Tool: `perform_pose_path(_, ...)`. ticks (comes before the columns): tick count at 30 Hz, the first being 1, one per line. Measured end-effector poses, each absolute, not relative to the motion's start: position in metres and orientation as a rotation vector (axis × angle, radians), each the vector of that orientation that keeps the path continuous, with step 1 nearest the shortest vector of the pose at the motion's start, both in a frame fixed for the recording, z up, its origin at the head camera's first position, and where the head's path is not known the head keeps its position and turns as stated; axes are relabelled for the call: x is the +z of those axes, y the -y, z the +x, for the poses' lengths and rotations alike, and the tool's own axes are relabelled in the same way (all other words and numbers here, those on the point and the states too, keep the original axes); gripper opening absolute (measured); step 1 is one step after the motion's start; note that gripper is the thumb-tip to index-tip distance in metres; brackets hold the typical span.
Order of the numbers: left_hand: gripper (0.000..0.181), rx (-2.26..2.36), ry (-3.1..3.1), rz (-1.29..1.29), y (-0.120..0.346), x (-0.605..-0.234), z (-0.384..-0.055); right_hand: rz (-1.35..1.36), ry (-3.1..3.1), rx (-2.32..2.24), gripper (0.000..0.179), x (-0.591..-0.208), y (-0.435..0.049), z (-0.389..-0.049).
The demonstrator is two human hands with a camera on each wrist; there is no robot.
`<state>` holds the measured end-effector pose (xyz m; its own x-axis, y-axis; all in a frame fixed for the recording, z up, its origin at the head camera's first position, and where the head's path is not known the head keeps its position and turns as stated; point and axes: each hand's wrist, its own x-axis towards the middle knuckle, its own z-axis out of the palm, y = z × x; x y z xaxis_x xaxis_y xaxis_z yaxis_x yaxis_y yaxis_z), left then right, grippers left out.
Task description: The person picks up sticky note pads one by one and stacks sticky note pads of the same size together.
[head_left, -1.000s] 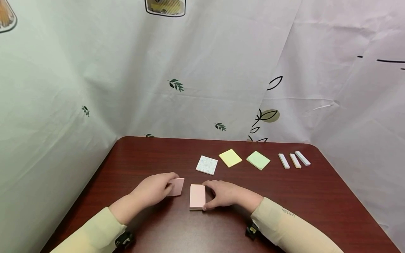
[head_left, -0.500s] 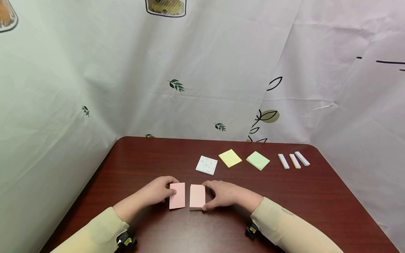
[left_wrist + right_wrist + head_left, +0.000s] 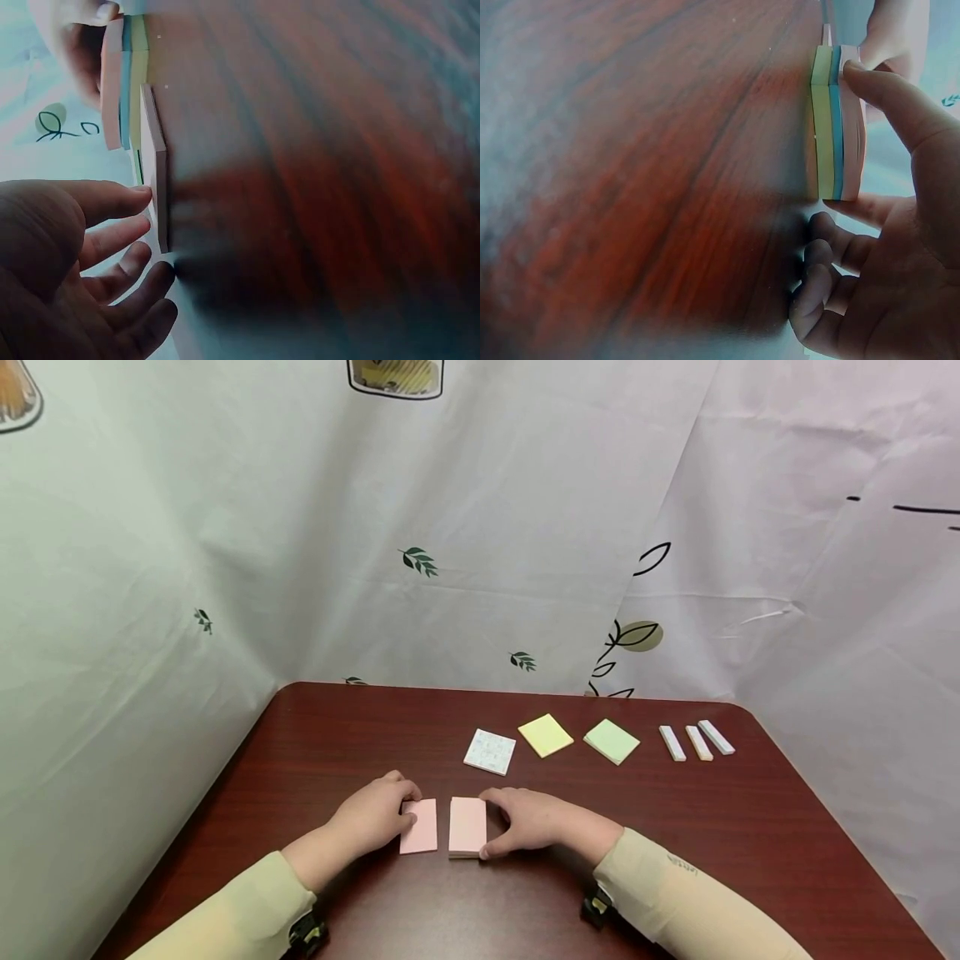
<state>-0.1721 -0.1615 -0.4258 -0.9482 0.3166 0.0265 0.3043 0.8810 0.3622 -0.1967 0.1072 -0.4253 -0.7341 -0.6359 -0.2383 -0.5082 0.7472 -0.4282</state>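
Paper block (image 3: 467, 825), layered, rect., pinched by R hand (image 3: 528, 820); L hand (image 3: 372, 812), fingers loose, touches thin pink pad (image 3: 423, 827).

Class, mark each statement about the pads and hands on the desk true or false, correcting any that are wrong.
1. The right hand grips the pink-topped stack. True.
2. In that stack, a blue layer sits between a pink layer and a yellow layer. True.
3. The pink pad by the left hand touches the stack. False: a gap separates them.
4. The yellow pad lies between the patterned white pad and the green pad. True.
5. The narrow strips number five. False: there are three.
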Motion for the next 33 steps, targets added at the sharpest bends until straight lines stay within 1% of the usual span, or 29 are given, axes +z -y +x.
perform_pose_path(4,0.016,0.549,-3.015,0.511,0.162,-0.425,-0.172,-0.881,-2.573,-0.486,0.079,-0.426,-0.107,-0.197)
perform_pose_path(7,0.021,0.55,-2.999,0.5,0.163,-0.424,-0.172,-0.882,-2.573,-0.486,0.08,-0.426,-0.108,-0.197)
perform_pose_path(14,0.053,0.441,-2.881,0.477,0.17,-0.415,-0.168,-0.884,-2.578,-0.473,0.081,-0.425,-0.108,-0.196)
perform_pose_path(20,0.066,0.404,-2.862,0.508,0.171,-0.414,-0.164,-0.881,-2.579,-0.467,0.081,-0.425,-0.108,-0.196)
perform_pose_path(24,0.069,0.387,-2.875,0.521,0.17,-0.416,-0.163,-0.883,-2.575,-0.474,0.081,-0.425,-0.107,-0.196)
perform_pose_path(30,0.063,0.416,-2.913,0.552,0.167,-0.415,-0.16,-0.883,-2.58,-0.47,0.081,-0.425,-0.108,-0.196)
perform_pose_path(33,0.063,0.448,-2.936,0.556,0.165,-0.415,-0.158,-0.885,-2.581,-0.47,0.081,-0.425,-0.108,-0.196)
